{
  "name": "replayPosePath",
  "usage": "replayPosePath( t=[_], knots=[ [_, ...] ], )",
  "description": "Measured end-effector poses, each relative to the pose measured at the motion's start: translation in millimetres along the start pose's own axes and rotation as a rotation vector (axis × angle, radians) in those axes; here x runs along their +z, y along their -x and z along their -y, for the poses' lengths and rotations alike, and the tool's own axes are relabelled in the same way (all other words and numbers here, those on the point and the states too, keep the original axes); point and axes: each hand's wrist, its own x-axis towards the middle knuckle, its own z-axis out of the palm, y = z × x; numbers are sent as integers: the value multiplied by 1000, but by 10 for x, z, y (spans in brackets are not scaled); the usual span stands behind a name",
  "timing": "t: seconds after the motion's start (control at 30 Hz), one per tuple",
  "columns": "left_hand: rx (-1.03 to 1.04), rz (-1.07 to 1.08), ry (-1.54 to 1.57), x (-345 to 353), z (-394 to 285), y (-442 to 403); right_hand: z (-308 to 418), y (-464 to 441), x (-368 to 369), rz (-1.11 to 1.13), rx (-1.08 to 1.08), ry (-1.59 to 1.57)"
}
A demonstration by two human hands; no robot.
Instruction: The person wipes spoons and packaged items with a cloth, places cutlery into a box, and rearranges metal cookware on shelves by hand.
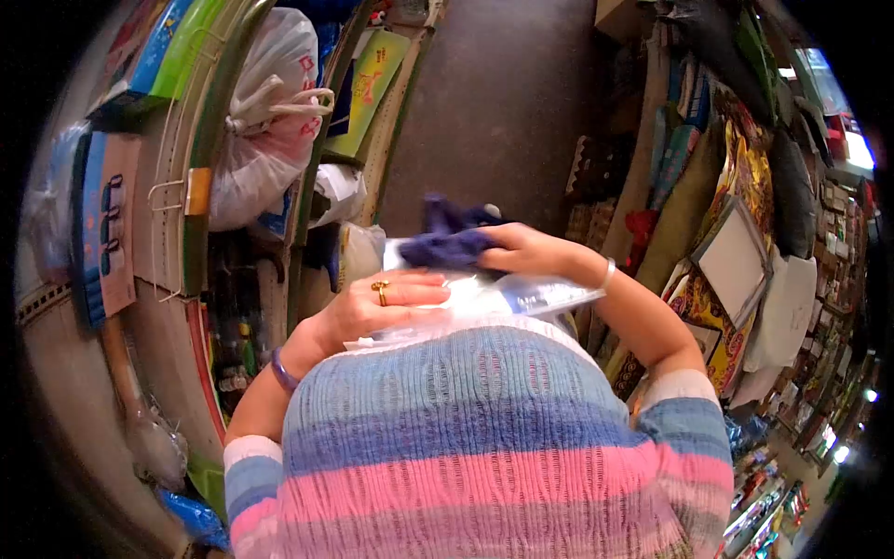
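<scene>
Just in front of my chest is a flat white package (466,306), glossy, with a blue printed part at its right end. My left hand (391,303), wearing a gold ring, lies across its left side with the fingers on top and holds it; the thumb cannot be made out. My right hand (531,252) is closed on a crumpled navy cloth (453,231) over the package's far edge. That hand and the cloth cover part of the package.
Shelves on the left carry a tied white plastic bag (270,121), a green-yellow box (372,88) and a boxed item (110,224). A grey aisle floor (503,102) runs ahead. Stacked goods and a framed panel (731,261) stand close on the right.
</scene>
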Motion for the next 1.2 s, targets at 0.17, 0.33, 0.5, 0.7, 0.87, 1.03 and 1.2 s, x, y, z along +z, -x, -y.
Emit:
replayPosePath(
  t=[0.17, 0.33, 0.5, 0.7, 0.87, 1.03, 1.2],
  knots=[
    [19, -27, -32, -47, -5, 22, -848, 565, -349, -385, 315, 226],
    [101, 50, 19, -88, -1, -148, 387, 64, -532, -303, -168, -27],
    [114, 85, 61, -8, 70, -113, 165, -861, 173, 204, 69, 192],
    [17, -46, 14, -35, -61, -29, -528, -563, -300, -92, 259, 374],
    [-89, -114, -182, -4, -48, 34, 411, 66, -329, -152, 94, -255],
    [-192, -147, 8, 127, 15, 199, 255, 311, 180, 3, -325, 120],
    [-161, -167, -157, 47, -47, 74, -321, 847, -96, -321, 96, 435]
  ],
)
